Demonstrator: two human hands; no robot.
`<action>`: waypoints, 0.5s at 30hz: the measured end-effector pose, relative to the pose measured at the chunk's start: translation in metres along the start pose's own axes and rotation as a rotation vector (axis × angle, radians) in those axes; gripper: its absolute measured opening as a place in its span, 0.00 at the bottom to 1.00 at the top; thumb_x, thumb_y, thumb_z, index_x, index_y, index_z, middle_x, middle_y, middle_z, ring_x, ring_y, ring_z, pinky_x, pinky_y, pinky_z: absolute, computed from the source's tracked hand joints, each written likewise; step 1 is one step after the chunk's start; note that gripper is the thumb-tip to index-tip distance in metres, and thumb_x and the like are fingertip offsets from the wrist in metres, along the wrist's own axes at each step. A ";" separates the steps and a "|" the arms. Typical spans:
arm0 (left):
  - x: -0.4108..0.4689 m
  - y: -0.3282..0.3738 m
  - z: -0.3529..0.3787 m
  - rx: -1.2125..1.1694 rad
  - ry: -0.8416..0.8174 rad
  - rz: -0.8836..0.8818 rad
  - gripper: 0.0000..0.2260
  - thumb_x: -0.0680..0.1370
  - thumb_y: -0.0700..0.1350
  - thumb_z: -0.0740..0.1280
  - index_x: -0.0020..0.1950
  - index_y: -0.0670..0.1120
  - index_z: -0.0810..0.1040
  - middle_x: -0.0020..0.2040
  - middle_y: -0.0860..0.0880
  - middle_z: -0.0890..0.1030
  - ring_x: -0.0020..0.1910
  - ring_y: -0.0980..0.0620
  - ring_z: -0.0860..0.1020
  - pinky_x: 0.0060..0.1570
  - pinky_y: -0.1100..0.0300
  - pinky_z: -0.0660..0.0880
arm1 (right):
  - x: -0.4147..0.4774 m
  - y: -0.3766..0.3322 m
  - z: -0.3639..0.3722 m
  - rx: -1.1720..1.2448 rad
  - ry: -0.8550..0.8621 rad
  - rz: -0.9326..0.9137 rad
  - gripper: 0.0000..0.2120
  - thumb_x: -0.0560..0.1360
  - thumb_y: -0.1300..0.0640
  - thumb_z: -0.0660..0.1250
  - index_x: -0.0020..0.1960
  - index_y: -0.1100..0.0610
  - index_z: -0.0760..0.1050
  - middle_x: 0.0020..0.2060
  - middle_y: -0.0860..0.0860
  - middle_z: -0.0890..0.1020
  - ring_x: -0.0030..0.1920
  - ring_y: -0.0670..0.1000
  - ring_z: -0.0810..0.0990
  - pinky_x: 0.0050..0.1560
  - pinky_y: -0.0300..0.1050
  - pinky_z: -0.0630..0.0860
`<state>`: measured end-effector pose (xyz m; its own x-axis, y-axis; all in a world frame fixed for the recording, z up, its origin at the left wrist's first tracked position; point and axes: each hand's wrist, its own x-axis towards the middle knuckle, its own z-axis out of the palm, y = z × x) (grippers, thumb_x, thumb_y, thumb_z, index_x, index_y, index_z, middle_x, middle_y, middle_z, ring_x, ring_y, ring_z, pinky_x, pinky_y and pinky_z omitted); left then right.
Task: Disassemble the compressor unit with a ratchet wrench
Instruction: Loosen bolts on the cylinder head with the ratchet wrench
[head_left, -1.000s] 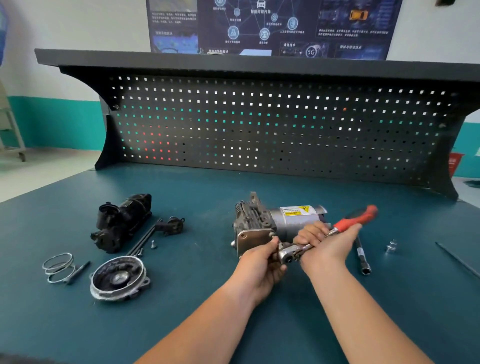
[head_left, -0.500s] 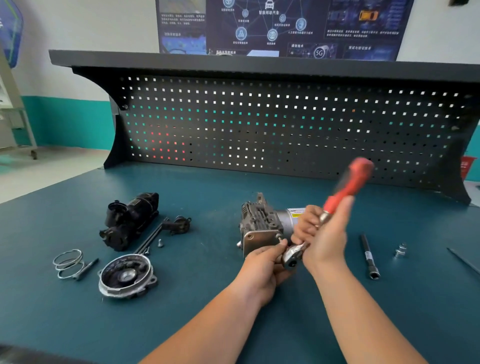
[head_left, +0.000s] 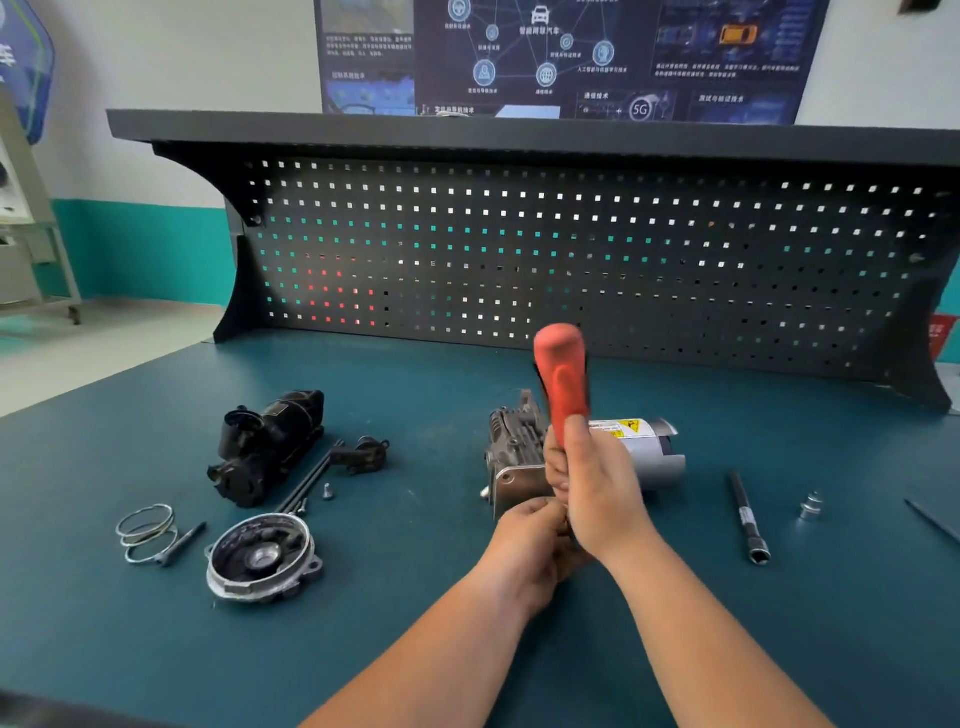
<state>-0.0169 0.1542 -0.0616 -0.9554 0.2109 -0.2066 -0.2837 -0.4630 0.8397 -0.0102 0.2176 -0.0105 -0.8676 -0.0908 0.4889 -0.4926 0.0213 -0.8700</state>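
Observation:
The compressor unit (head_left: 519, 452) lies on its side at the middle of the teal bench, a finned grey head at the left and a silver motor can (head_left: 649, 457) with a yellow label at the right. My right hand (head_left: 597, 488) grips the ratchet wrench by its red handle (head_left: 561, 379), which stands nearly upright in front of the unit. The wrench head is hidden behind my hands. My left hand (head_left: 524, 551) is curled at the wrench head by the near lower corner of the compressor.
Removed parts lie at the left: a black housing (head_left: 270, 447), long bolts with a bracket (head_left: 332, 467), a round end cover (head_left: 260, 558), wire rings (head_left: 145, 530). An extension bar (head_left: 748, 514) and a small socket (head_left: 810, 506) lie at the right. A pegboard (head_left: 571, 260) stands behind.
The red handle has swung from pointing right and low to nearly upright, leaning slightly left. My right hand rose with it, while my left hand stayed at the wrench head. The camera shifted slightly.

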 end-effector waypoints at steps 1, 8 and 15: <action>-0.001 0.000 0.000 0.014 0.004 0.010 0.08 0.77 0.32 0.59 0.41 0.40 0.75 0.31 0.46 0.77 0.29 0.53 0.76 0.31 0.63 0.76 | 0.001 -0.001 -0.001 0.046 0.031 0.019 0.22 0.66 0.33 0.57 0.27 0.50 0.60 0.20 0.43 0.61 0.22 0.41 0.58 0.25 0.36 0.57; -0.002 0.002 0.006 -0.021 0.078 -0.034 0.07 0.78 0.45 0.65 0.43 0.44 0.79 0.35 0.49 0.77 0.31 0.55 0.71 0.24 0.68 0.71 | 0.003 0.008 -0.042 1.054 0.656 0.390 0.33 0.73 0.28 0.47 0.22 0.53 0.58 0.17 0.46 0.58 0.16 0.47 0.55 0.20 0.31 0.54; -0.004 0.000 0.005 -0.077 -0.011 -0.055 0.08 0.78 0.39 0.65 0.39 0.43 0.79 0.32 0.48 0.80 0.29 0.55 0.79 0.29 0.64 0.77 | 0.002 0.005 -0.016 0.446 0.215 0.093 0.29 0.67 0.26 0.56 0.30 0.53 0.59 0.20 0.42 0.62 0.20 0.41 0.57 0.21 0.34 0.56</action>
<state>-0.0126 0.1578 -0.0578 -0.9373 0.2475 -0.2454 -0.3418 -0.5153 0.7859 -0.0156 0.2336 -0.0132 -0.9242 0.0998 0.3687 -0.3757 -0.4121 -0.8301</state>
